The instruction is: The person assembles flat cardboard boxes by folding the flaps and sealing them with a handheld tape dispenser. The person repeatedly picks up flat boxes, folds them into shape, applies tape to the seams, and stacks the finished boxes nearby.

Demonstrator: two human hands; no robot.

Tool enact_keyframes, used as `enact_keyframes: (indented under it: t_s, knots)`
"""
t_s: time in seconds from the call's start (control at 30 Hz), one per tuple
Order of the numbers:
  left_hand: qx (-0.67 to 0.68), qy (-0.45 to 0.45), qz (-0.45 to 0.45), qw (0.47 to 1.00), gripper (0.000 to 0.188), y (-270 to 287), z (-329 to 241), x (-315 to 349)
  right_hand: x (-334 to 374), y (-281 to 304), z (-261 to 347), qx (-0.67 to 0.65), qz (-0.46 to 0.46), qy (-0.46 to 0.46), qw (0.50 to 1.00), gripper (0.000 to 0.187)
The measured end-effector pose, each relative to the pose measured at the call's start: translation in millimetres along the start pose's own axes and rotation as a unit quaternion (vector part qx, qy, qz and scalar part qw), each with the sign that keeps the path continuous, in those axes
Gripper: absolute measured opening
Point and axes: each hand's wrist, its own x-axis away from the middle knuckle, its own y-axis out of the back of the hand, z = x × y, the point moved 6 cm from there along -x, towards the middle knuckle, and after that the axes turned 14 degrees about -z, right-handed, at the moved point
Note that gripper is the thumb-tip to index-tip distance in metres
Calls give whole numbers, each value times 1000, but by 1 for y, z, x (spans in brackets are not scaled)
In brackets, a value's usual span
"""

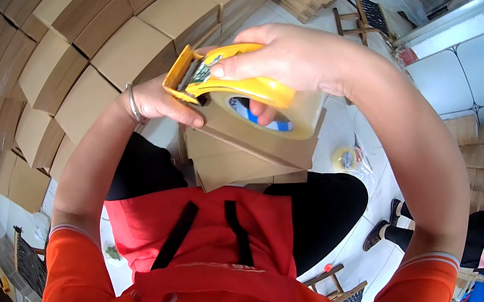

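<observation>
Yellow tape dispenser sits at two o'clock from the left hand, long axis roughly nine-to-three, front end nearest; the right hand's fingers wrap it firmly above a cardboard carton. Left fingers, partly hidden: grip unclear.

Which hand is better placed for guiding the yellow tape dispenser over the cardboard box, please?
Probably the right hand: it already grips the yellow tape dispenser from above. The left hand is lower, beside the cutting end, so it seems better placed for steadying the cardboard box.
</observation>
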Motion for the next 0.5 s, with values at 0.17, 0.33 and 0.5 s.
enact_keyframes:
  t_s: [0.17, 0.33, 0.5]
  knots:
    - [-26, 8, 18, 999, 112, -6, 2, -7, 27, 9, -11, -43, 28, -3, 999, 66]
    - [-114, -90, 23, 989, 114, -3, 5, -23, 76, 52, -73, -15, -48, -19, 999, 63]
    - [-184, -52, 46, 980, 116, -10, -6, -22, 148, 82, -181, -96, -131, -106, 981, 78]
